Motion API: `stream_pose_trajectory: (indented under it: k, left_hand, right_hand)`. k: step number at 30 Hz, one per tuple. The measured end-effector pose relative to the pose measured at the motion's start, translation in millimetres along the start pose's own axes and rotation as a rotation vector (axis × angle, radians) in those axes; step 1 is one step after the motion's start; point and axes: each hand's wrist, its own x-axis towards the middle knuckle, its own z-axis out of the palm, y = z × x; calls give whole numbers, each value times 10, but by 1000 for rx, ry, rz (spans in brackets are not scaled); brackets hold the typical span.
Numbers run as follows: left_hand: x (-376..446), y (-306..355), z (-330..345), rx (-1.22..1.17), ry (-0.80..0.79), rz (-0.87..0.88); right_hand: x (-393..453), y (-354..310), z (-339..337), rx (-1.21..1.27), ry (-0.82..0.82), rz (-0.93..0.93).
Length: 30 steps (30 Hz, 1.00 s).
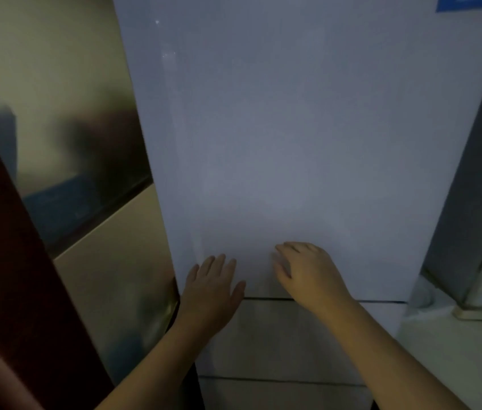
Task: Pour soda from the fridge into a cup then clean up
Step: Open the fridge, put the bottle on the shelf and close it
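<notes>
The person is standing close to the white fridge (pixel 278 128), its door closed. Both hands are lying flat low on the door, just above its bottom seam: left hand (pixel 211 287) and right hand (pixel 307 272), fingers relaxed, holding nothing.

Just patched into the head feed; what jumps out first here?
A big pale fridge door fills the centre of the view, shut. Low against it are both bare hands: the left hand flat near its left edge, the right hand with fingers loosely bent. A blue sticker sits top right.
</notes>
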Motion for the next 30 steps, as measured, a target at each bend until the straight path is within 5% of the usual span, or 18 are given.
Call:
stream_pose_trajectory:
  k: [8,20,30]
  left_hand:
    - [-378,-56,-295,8,-86,113]
    - [-1039,265,-594,-226,-197,294]
    - [-1724,1372,-936,-292,-200,636]
  right_hand:
    - [-454,-400,-219,-90,-251,135]
    - [-1572,-807,-689,-248,-271,367]
    - [-2819,-743,-1621,-400,-247,627]
